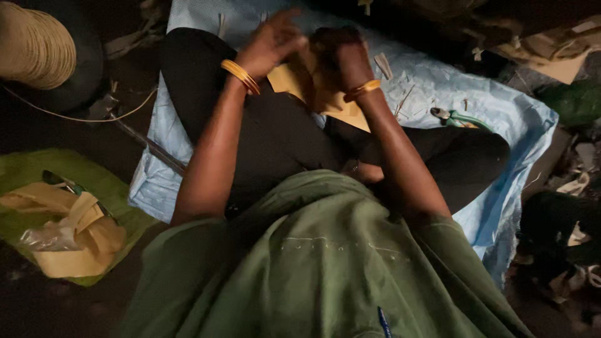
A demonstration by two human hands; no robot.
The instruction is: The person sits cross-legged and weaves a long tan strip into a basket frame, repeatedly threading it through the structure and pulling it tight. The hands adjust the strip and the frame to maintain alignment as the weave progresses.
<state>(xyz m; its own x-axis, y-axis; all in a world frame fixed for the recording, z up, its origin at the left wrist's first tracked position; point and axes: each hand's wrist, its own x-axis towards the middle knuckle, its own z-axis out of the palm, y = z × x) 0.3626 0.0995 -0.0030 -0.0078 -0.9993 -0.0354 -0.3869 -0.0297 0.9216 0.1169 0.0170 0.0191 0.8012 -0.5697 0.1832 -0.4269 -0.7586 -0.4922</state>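
Seated person with both hands raised over the lap: left hand (270, 42), fingers loosely spread, and right hand (345, 53), fingers curled shut, meet at a thin yellow sheet (313, 87) above the blue cloth (501, 112), apparently light, limp, best pinched at its edge.

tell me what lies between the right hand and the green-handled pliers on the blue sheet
Head view: between the right hand and pliers, only blue sheet strewn with pale strip scraps.

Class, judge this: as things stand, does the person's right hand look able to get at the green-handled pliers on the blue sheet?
Probably yes: the pliers lie uncovered beside the right hand, though it is busy with yellow material.
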